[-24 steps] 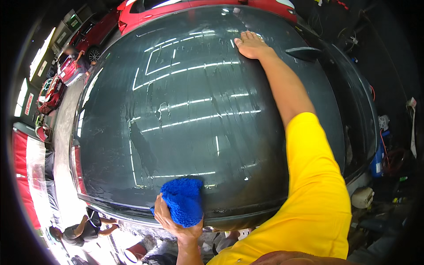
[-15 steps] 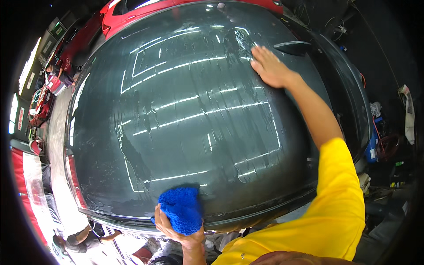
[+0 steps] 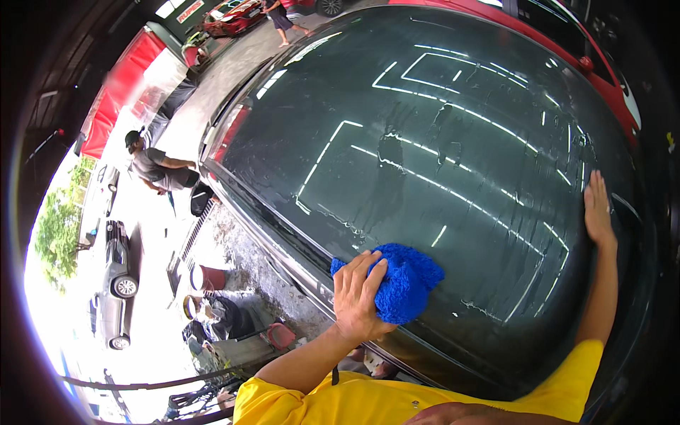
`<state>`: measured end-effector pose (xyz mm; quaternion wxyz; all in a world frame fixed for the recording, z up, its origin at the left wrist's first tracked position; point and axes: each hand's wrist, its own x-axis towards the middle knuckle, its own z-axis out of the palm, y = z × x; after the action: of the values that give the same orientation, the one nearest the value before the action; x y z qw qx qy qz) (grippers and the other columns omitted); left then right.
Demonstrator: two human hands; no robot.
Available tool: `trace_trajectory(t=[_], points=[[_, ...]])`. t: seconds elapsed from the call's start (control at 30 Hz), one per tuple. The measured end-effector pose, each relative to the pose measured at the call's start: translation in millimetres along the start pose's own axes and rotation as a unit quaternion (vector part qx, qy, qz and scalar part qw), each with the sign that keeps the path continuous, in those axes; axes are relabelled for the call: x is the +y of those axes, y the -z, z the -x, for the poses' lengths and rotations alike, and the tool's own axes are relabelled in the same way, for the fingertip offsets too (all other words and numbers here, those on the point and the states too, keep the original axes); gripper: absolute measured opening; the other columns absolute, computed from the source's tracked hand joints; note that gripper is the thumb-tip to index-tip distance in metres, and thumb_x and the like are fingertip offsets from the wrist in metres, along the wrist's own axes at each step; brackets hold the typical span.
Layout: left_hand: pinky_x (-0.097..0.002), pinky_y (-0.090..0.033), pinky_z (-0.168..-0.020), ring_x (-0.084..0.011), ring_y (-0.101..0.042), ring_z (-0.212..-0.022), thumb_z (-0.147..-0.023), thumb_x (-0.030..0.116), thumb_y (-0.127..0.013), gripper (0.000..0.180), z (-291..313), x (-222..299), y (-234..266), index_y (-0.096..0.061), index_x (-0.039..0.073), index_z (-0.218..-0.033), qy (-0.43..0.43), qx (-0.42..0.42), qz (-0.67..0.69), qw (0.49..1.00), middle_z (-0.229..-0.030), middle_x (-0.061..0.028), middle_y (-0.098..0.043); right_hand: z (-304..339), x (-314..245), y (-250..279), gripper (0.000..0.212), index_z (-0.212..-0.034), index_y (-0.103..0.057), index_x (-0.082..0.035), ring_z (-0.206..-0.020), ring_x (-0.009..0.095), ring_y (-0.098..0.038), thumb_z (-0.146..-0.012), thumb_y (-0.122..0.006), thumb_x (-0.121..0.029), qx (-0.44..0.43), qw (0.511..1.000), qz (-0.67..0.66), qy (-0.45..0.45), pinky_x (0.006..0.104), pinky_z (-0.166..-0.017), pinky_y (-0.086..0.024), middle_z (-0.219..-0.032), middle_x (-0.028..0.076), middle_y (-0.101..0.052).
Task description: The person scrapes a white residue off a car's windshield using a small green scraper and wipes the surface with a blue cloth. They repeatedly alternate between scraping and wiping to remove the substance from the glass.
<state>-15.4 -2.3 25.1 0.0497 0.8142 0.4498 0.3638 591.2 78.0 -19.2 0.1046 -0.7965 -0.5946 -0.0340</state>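
Observation:
My left hand is wrapped round a bunched, fluffy blue microfiber cloth at the near edge of a dark car roof. The cloth rests on the painted surface. Over on the right side of the roof, my right hand lies with its fingers stretched out and nothing in it. Wet streaks run across the shiny roof between my hands, among bright reflected light strips.
A person in a grey shirt stands by the car's far-left end. A red car stands close beyond the roof. Left of the near side are a red bucket and a black bag. Parked outside is a grey car.
My view has swung to the left, showing more of the outdoors. The cloth stays in my left hand near the roof's edge. My right hand remains stretched out over the roof.

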Motion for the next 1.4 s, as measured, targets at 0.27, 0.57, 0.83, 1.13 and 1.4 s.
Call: trace_trajectory(t=[0.27, 0.57, 0.83, 1.13, 1.4], points=[[-0.0536, -0.042, -0.102, -0.0453, -0.057, -0.119, -0.078, 0.040, -0.079, 0.078, -3.0, 2.5, -17.6, -0.051, -0.003, -0.137, -0.010, 0.047, 0.033, 0.998, -0.130, -0.0264, -0.059, -42.9, -47.3, 25.3, 0.053, -0.133, -0.055, 0.008, -0.133, 0.043, -0.051, -0.105, -0.041, -0.035, 0.047, 0.996, 0.071, 0.017, 0.0501, -0.111, -0.041, -0.139, 0.031, -0.055], [-0.0550, -0.037, -0.106, -0.0435, -0.053, -0.124, -0.081, 0.052, -0.074, 0.089, 13.6, 6.6, -26.0, -0.045, 0.000, -0.146, 0.006, 0.016, -0.006, 1.000, -0.136, -0.0250, -0.054, 168.6, -96.3, 53.6, 0.065, -0.160, -0.024, 0.001, -0.156, 0.036, -0.016, -0.108, -0.030, -0.039, -0.030, 0.999, 0.014, 0.031, 0.0456, -0.127, -0.013, -0.167, 0.021, -0.021], [-0.0542, -0.037, -0.108, -0.0432, -0.054, -0.124, -0.076, 0.034, -0.079, 0.084, 14.3, 0.6, -37.3, -0.047, -0.002, -0.145, 0.014, 0.046, -0.006, 0.999, -0.136, -0.0237, -0.056, 36.9, -56.8, 28.6, 0.066, -0.159, -0.025, 0.000, -0.155, 0.039, -0.018, -0.107, -0.025, -0.041, -0.011, 0.996, -0.016, -0.088, 0.0474, -0.127, -0.016, -0.167, 0.022, -0.020], [-0.0538, -0.037, -0.108, -0.0430, -0.055, -0.122, -0.071, 0.031, -0.081, 0.086, 17.8, 8.0, -27.2, -0.048, -0.002, -0.144, 0.012, 0.040, -0.019, 0.999, -0.136, -0.0246, -0.056, 327.0, -176.9, 80.1, 0.065, -0.159, -0.024, 0.002, -0.156, 0.039, -0.016, -0.107, -0.034, -0.035, -0.102, 0.994, -0.034, -0.003, 0.0477, -0.127, -0.014, -0.168, 0.023, -0.018], [-0.0537, -0.038, -0.107, -0.0429, -0.055, -0.121, -0.070, 0.027, -0.080, 0.087, 12.4, -1.6, -32.4, -0.046, 0.002, -0.146, 0.010, 0.037, -0.008, 0.999, -0.135, -0.0224, -0.057, 52.8, -30.7, 42.1, 0.068, -0.160, -0.021, 0.001, -0.157, 0.035, -0.014, -0.107, -0.022, -0.041, -0.020, 0.982, -0.045, -0.181, 0.0473, -0.127, -0.013, -0.168, 0.021, -0.019]])
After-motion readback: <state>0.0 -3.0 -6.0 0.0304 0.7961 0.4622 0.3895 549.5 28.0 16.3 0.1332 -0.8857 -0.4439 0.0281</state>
